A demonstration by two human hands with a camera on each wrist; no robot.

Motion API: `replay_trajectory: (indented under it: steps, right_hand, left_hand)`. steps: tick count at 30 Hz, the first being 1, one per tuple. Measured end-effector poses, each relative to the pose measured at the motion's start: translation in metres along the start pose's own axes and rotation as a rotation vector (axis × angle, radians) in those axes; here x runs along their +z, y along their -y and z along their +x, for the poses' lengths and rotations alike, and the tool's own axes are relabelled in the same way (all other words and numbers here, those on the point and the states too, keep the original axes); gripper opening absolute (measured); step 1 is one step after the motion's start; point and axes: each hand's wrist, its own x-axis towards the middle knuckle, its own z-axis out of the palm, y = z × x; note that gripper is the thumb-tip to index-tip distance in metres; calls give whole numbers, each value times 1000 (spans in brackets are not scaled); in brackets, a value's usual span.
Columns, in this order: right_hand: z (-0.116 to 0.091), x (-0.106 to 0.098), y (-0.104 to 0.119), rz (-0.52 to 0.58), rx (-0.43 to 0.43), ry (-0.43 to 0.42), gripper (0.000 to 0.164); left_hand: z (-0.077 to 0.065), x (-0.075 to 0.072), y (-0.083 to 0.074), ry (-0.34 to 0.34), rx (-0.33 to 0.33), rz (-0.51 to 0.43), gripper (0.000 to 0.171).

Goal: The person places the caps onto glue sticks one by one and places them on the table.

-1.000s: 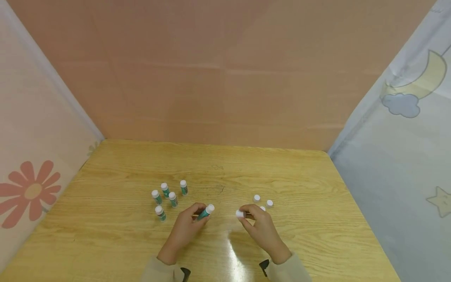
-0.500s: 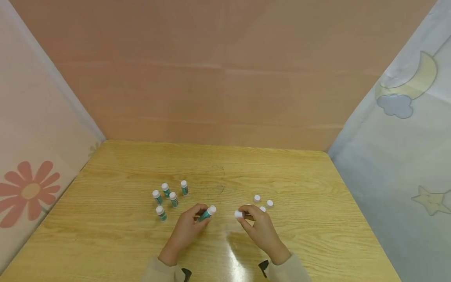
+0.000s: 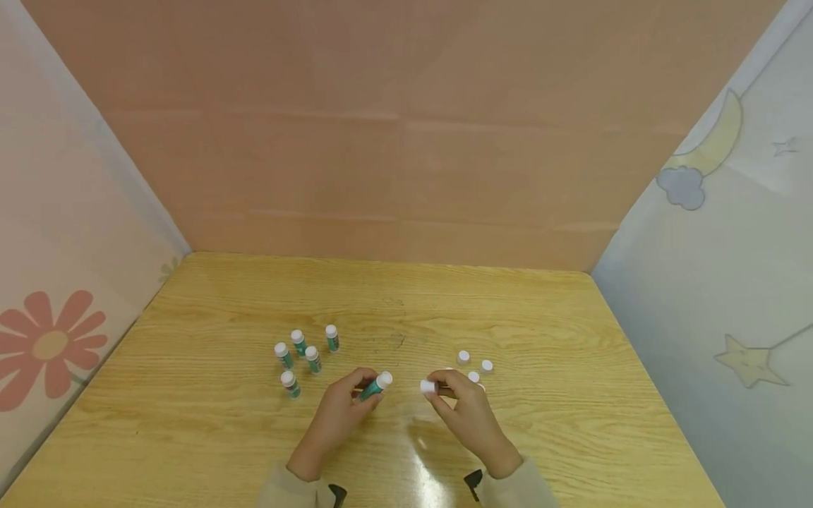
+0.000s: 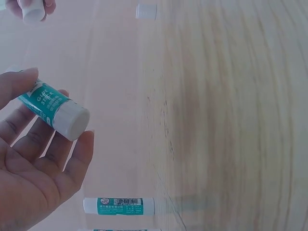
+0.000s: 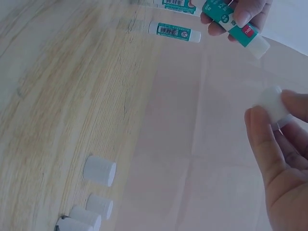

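Note:
My left hand (image 3: 336,416) grips a green and white glue stick (image 3: 375,386), tilted with one white end up to the right. The words on its label show in the left wrist view, where the fingers (image 4: 33,139) curl beneath it and the thumb lies on top. Opposite, my right hand (image 3: 470,413) pinches a small white cap (image 5: 272,104) between thumb and fingertips. A short gap separates this cap from the glue stick. Whether the held stick's upper end is covered, I cannot tell. Both hands are above the table.
Several glue sticks (image 3: 313,360) stand upright on the wooden table (image 3: 406,296), left of my left hand. Several loose white caps (image 3: 487,366) sit beside and behind my right hand, some partly hidden. Printed sheets (image 3: 660,282) and a brownish-orange wall (image 3: 400,162) enclose the table.
My left hand and the glue stick have shifted slightly right. The pinched cap has moved a little left, narrowing the gap. The print on the right-hand sheet has moved left.

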Motion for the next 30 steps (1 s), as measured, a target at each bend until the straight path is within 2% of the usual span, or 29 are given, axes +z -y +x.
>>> replay_trajectory:
  steps: [11,30]
  right_hand:
    - [1,2,-2,10,-80,-20,28]
    - [1,2,1,35,-91,-11,32]
  left_hand:
    - [0,1,-2,4,26,17,22]
    - [0,4,-5,28,37,19,23]
